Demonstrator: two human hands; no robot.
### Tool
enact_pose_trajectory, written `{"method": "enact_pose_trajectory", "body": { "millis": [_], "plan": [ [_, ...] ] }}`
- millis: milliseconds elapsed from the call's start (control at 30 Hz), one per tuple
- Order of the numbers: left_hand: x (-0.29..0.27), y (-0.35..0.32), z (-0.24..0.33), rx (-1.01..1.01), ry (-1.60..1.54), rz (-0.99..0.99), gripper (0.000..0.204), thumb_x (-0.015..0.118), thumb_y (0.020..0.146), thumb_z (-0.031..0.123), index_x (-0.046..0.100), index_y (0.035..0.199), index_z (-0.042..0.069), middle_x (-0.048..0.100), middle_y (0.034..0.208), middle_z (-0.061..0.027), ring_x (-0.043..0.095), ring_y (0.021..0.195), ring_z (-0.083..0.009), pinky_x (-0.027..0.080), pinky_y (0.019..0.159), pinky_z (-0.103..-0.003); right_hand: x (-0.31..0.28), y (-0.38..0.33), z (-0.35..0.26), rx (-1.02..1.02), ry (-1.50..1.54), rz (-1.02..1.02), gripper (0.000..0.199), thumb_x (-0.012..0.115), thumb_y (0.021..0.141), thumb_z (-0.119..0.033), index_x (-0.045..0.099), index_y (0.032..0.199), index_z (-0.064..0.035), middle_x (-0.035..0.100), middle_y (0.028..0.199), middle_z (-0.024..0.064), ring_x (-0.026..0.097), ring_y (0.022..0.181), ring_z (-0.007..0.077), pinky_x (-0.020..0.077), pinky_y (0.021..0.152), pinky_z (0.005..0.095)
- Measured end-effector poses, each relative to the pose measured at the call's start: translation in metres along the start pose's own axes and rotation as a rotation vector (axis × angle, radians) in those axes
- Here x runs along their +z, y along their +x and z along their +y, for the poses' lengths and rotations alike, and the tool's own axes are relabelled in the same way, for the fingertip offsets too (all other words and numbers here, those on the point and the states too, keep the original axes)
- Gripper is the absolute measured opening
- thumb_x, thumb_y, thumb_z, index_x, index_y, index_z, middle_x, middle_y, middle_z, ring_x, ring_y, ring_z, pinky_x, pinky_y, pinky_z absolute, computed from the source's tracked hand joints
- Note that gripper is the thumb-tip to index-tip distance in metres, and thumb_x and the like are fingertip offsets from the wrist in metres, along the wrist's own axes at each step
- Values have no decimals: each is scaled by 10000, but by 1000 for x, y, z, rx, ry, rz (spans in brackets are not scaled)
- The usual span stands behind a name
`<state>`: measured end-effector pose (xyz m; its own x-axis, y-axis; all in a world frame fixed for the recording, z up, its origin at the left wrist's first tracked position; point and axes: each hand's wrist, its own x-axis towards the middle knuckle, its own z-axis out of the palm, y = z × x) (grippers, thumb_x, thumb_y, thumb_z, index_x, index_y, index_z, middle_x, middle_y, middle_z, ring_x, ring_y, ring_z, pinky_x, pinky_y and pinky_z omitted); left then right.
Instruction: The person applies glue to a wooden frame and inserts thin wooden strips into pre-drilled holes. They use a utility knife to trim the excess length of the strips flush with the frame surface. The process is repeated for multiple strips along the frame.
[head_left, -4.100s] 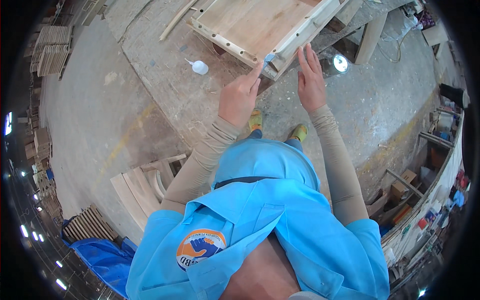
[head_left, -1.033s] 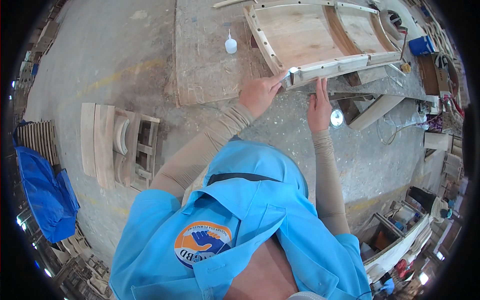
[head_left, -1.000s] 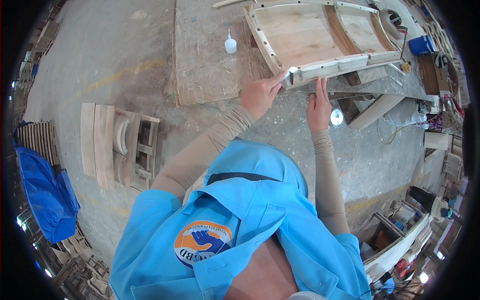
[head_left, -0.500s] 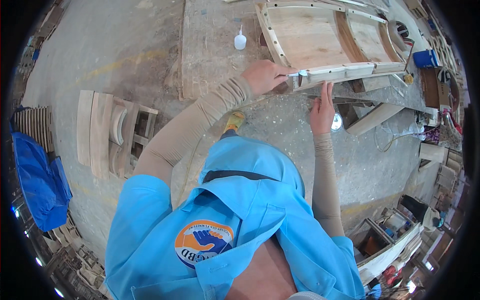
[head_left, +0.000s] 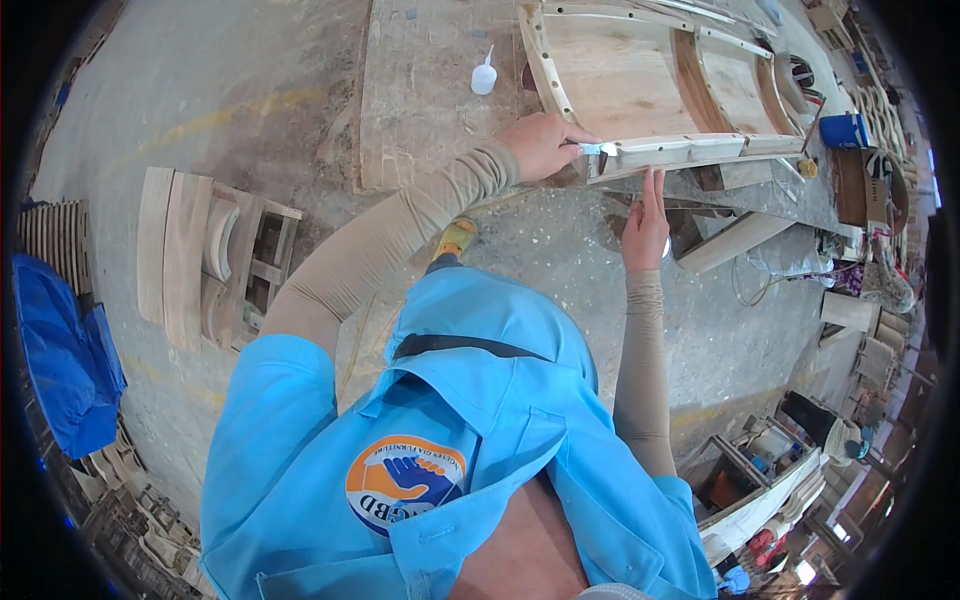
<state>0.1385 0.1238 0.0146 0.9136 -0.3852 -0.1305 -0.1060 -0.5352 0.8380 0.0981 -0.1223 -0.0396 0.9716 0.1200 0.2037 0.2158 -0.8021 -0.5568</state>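
At the top right lies a pale wooden frame (head_left: 680, 150) with curved panels, darker crosspieces and dowel-like dots along its rails. My left hand (head_left: 540, 147) is closed at its near left corner. From its fingertips a small flat-bladed scraper (head_left: 604, 149) reaches onto the rail, its blade catching the light; its grip is mostly hidden. My right hand (head_left: 645, 236) stands below the near rail. Two of its fingers stretch up to the rail's lower edge, while the others are partly curled, and no held object shows there.
A white squeeze bottle (head_left: 484, 77) stands on the worn work board (head_left: 425, 110) beyond my left hand. Curved wooden parts (head_left: 190, 258) are stacked on the floor at left, near a blue tarp (head_left: 60, 355). A blue container (head_left: 843, 131) sits at right, above a slanted timber (head_left: 735, 242).
The view has shifted slightly. My left hand has moved a little right along the frame's corner, and more of the scraper's shiny blade shows. My right fingers stay at the rail.
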Motion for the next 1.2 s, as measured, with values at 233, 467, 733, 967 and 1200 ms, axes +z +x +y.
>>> {"method": "enact_pose_trajectory", "body": {
  "millis": [233,467,733,967,1200],
  "plan": [
    [-4,4,-3,-17,-61,-35,328,565,882,162,666,1192,198,671,1069,-182,642,961,-333,494,897,-376,-5,1,-6,38,32,-27,638,454,856,54,355,1461,-121,301,1507,197,454,1269,380,465,948,409],
    [16,-8,-7,132,208,169,330,564,906,224,641,1226,253,672,833,-180,628,689,-326,511,697,-415,-13,15,-24,-149,-70,141,381,547,893,-57,520,1273,-51,532,1258,181,546,1107,346,470,898,397],
    [26,-11,-18,130,93,247,335,550,905,248,631,1227,295,669,834,-170,642,733,-347,518,699,-458,-8,47,-64,-174,-80,18,138,622,894,-160,623,926,-26,626,812,84,604,817,233,462,745,358],
    [48,-23,-9,94,179,317,390,556,900,200,578,1287,231,665,806,-157,646,707,-340,520,636,-452,-2,51,-56,-179,-81,-3,139,614,899,-149,618,884,-11,633,788,96,602,711,229,471,682,350],
    [79,-31,-13,132,73,482,435,567,885,135,539,1318,172,664,794,-146,647,678,-321,520,581,-426,-4,54,-64,-175,-27,-38,76,610,869,-100,587,864,-28,586,779,94,571,758,267,441,712,386]
  ]
}}
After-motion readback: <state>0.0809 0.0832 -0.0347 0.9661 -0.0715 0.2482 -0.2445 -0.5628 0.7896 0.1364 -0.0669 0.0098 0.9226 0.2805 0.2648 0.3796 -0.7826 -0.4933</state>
